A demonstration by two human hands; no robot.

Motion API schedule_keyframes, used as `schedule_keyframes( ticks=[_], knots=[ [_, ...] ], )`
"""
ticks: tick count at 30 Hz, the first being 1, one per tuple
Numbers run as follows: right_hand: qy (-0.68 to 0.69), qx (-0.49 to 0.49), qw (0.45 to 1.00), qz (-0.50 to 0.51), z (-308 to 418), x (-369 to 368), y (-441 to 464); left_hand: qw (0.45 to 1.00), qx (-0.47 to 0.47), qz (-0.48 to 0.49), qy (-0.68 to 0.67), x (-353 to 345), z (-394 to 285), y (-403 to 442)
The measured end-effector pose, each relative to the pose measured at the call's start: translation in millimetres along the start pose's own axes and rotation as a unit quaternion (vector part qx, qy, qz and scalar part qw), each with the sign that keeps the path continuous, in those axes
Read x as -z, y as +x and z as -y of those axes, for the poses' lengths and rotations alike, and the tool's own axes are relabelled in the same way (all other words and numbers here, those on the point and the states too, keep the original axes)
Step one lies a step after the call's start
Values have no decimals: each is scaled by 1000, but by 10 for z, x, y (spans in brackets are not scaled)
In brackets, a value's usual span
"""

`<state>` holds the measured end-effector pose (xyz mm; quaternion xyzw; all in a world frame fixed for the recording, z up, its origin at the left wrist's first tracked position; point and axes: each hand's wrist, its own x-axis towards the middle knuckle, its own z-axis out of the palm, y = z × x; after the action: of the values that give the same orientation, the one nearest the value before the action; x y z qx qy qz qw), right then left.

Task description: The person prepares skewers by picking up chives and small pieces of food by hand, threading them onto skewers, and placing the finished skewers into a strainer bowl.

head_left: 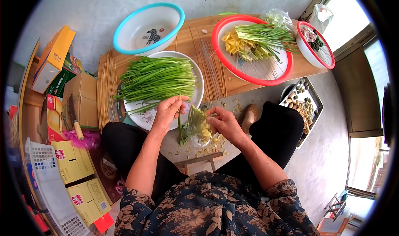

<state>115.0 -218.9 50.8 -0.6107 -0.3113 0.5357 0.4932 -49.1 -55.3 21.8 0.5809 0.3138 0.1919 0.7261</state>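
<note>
Between my knees, my left hand pinches a thin bundle of green stalks that hangs down below the fingers. To its right, my right hand has its fingers curled together at the edge of a blurred yellow-green bunch; what it grips is too smeared to name. Just above my left hand, a large heap of green stalks lies on a white plate with a floral pattern.
On the wooden table stand a blue-rimmed basin, a red-rimmed basin with yellow pieces and greens, a smaller red-rimmed bowl and thin sticks. A metal tray is right, boxes left, scraps below.
</note>
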Motion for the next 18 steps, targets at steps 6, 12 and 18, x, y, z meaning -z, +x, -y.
schedule_keyframes(
  ticks=[6,12,18],
  knots=[
    [2,-3,1000,2,5,-7,4,1000,-7,4,-5,8,8,-5],
    [11,-2,1000,2,-45,-4,22,1000,-9,-1,-12,6,6,-5],
    [4,2,1000,0,-59,3,28,1000,-10,-3,1,7,8,-9]
  ],
)
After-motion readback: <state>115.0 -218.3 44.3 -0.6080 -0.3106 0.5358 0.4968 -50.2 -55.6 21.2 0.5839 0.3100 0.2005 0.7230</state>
